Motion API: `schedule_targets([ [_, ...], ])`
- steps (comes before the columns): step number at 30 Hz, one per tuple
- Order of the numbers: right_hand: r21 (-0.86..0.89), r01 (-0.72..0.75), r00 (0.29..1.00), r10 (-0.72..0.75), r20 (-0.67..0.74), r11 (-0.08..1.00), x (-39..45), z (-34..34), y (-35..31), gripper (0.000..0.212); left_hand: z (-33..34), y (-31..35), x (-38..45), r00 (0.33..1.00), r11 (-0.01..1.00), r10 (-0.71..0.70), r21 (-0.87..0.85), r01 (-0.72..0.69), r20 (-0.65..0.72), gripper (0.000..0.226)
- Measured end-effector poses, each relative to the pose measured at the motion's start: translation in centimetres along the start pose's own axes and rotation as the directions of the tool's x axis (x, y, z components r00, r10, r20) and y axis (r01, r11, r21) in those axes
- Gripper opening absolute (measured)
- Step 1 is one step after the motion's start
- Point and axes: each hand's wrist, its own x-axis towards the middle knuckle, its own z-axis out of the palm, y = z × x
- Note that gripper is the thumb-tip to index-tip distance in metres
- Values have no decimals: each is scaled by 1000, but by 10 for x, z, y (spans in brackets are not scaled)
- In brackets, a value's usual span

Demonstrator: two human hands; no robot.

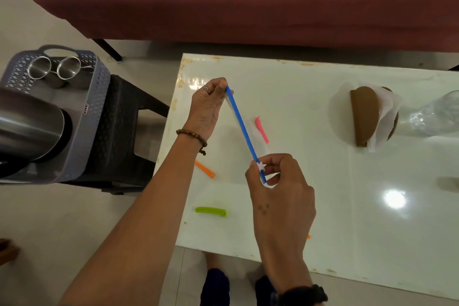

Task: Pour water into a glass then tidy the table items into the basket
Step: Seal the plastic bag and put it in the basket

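Observation:
A long blue sealing clip (241, 124) with a white slider is held above the white table (347, 194). My left hand (207, 109) pinches its far end and my right hand (278, 189) grips the near end at the slider. Pink (262, 129), orange (205, 169) and green (211, 212) clips lie on the table around my hands. The grey basket (96, 97) stands on a dark stool (124, 131) to the left, holding two steel cups (53, 71) and a steel jug (27, 124).
A brown napkin holder with white tissue (370, 118) and a clear glass bottle (437, 114) stand at the table's right. A maroon sofa (248, 0) runs behind the table. A small orange piece (308, 236) shows beside my right wrist.

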Motion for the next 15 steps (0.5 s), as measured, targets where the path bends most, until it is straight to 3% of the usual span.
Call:
schedule_targets([
  [3,40,52,999,-52,-2,998,0,-2,6,21,1,0,-2,1000,999,-22,-43,21,-20,7],
  [5,172,56,997,-63,35,983,3,-2,15,16,0,0,-4,998,996,-63,-62,63,-1,6],
  [8,316,-76,977,7,213,946,17,-1,39,48,-4,4,-5,994,992,-109,-67,109,5,19],
  [10,274,-116,945,21,326,955,29,2,57,61,-7,9,-7,993,991,-119,-63,119,2,20],
  [13,160,-68,934,7,356,985,48,9,77,31,-12,14,-11,994,992,-105,-61,107,21,21],
  [15,125,-69,925,17,379,990,58,10,80,22,-19,17,-15,995,992,-95,-75,98,42,23],
])
